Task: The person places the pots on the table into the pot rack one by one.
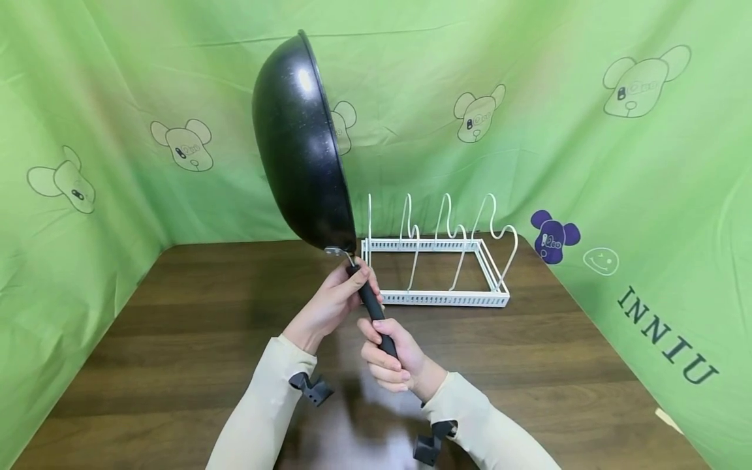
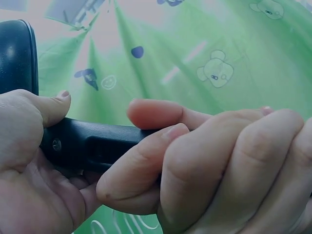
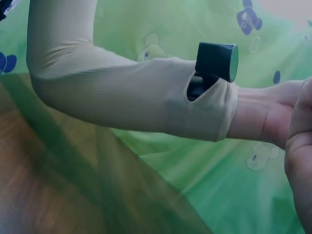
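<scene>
A black wok [image 1: 299, 140] is held up in the air, tilted on its side with its rounded outside to the left. My left hand [image 1: 336, 297] grips its handle [image 1: 370, 301] close to the bowl, thumb laid along the near side. Lower down, my right hand [image 1: 396, 358] wraps its fingers round the handle's end. In the left wrist view the right hand's curled fingers [image 2: 209, 165] and the left hand [image 2: 29, 146] hold the same handle. The right wrist view has mostly the left sleeve [image 3: 141, 92]; the wok is out of that view.
A white wire rack [image 1: 443, 299] with upright looped dividers stands on the brown wooden table [image 1: 194, 365], behind and right of the hands. Green printed cloth [image 1: 405, 59] surrounds the table at the back and sides. A small pale object [image 1: 668, 421] lies at the right edge.
</scene>
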`<state>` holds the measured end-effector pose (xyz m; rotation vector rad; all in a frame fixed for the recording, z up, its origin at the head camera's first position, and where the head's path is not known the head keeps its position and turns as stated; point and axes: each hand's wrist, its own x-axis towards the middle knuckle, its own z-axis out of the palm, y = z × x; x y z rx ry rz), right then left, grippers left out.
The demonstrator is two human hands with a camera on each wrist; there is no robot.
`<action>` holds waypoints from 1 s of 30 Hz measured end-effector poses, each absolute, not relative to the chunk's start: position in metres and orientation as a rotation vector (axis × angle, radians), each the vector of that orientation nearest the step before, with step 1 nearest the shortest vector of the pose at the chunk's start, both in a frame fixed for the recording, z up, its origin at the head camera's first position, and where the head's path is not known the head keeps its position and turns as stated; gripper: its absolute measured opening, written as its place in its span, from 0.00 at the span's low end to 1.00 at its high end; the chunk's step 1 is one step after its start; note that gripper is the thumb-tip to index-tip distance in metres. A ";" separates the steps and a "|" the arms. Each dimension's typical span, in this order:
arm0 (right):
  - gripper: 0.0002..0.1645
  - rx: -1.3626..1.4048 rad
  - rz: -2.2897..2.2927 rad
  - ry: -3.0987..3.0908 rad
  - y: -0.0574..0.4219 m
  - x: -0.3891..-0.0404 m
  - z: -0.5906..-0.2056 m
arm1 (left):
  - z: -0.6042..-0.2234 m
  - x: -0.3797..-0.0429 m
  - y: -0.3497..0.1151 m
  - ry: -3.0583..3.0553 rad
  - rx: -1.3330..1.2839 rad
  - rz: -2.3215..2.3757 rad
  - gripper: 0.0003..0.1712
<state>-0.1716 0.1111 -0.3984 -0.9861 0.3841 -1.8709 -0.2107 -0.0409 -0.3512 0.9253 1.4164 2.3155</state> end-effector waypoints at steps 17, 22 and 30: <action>0.21 -1.067 -1.923 0.388 0.126 -0.170 -0.401 | -0.347 -0.221 -0.021 1.341 1.031 2.208 0.22; 0.21 -1.105 -1.924 0.347 0.128 -0.171 -0.402 | -0.344 -0.223 -0.016 1.364 1.041 2.157 0.25; 0.21 -1.146 -1.971 0.332 0.130 -0.171 -0.408 | -0.344 -0.227 -0.006 1.371 1.032 2.084 0.10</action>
